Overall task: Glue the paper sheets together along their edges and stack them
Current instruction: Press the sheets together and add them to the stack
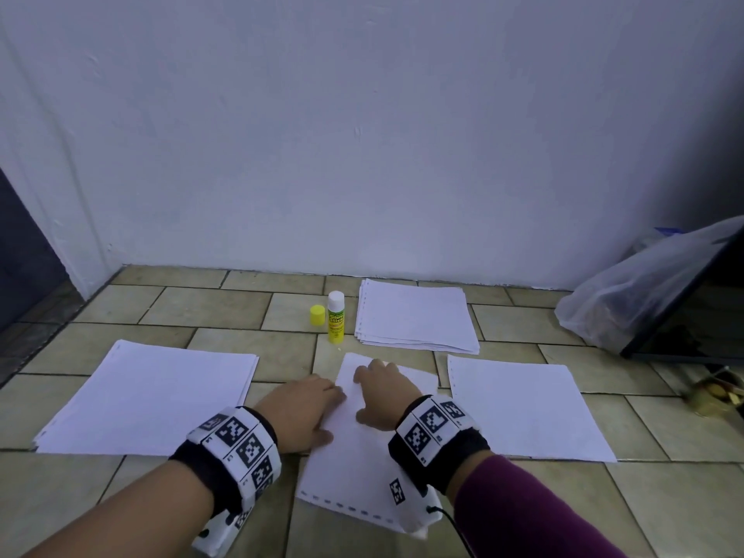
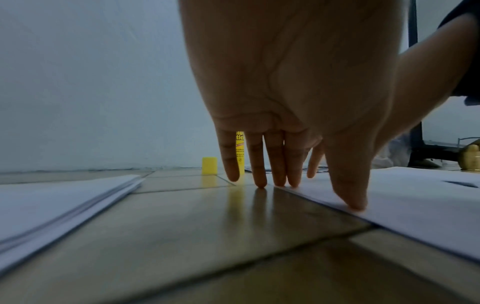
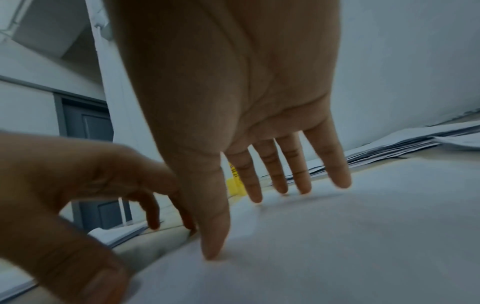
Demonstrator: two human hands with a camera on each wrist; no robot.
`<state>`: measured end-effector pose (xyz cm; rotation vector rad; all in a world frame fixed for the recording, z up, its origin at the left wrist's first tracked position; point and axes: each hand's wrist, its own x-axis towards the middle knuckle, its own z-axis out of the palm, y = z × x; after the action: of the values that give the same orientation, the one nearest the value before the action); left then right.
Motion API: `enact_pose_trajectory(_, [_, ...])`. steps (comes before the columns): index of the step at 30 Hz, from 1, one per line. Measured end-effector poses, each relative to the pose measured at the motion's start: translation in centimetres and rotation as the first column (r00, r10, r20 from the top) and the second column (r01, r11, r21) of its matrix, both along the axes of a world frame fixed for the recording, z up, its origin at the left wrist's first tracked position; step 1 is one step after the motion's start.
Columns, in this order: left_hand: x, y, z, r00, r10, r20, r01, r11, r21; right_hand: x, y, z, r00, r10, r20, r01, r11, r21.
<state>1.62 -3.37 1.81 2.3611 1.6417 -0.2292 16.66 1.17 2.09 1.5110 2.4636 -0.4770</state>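
Note:
A white sheet [image 1: 354, 465] with punched holes along its near edge lies on the tiled floor in front of me. My left hand [image 1: 310, 408] rests at the sheet's left edge, fingers straight, fingertips [image 2: 261, 183] on the floor and thumb on the paper [image 2: 415, 205]. My right hand [image 1: 382, 392] lies flat on the sheet's far part, with fingers [image 3: 303, 185] spread on the paper [image 3: 337, 236]. A yellow glue stick [image 1: 335, 318] stands uncapped beyond the sheet, its yellow cap [image 1: 317, 315] beside it on the left.
Paper stacks lie at the left [image 1: 153, 396], the right [image 1: 527, 408] and the far middle [image 1: 416, 316]. A white wall rises behind. A plastic bag [image 1: 628, 300] and a dark panel [image 1: 700, 316] stand at the far right, a dark doorway at the left.

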Motion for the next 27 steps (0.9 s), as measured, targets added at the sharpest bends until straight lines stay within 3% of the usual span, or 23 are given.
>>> enact_pose_trajectory(4, [-0.2, 0.0, 0.6, 0.997, 0.082, -0.010, -0.081, 0.996, 0.043, -0.8, -0.6, -0.3, 0.996, -0.067, 0.064, 0.068, 0.997, -0.020])
enact_pose_trajectory(9, [-0.9, -0.1, 0.0, 0.984, 0.173, -0.044, -0.174, 0.985, -0.018, -1.6, -0.4, -0.8, 0.998, 0.008, 0.065, -0.004, 0.998, -0.057])
enact_pose_trajectory(14, [-1.2, -0.2, -0.1, 0.982, 0.186, -0.036, -0.187, 0.982, -0.031, -2.1, -0.5, -0.2, 0.986, 0.159, -0.041, -0.164, 0.975, -0.148])
enact_pose_trajectory(22, [-1.5, 0.3, -0.6, 0.984, 0.165, -0.073, -0.168, 0.985, -0.044, 2.4, 1.8, 0.3, 0.996, -0.087, -0.036, 0.085, 0.994, -0.067])
enact_pose_trajectory(27, [-2.1, 0.6, -0.5, 0.987, 0.137, -0.081, -0.140, 0.990, -0.033, 2.5, 2.0, 0.4, 0.995, -0.093, 0.038, 0.094, 0.995, -0.016])
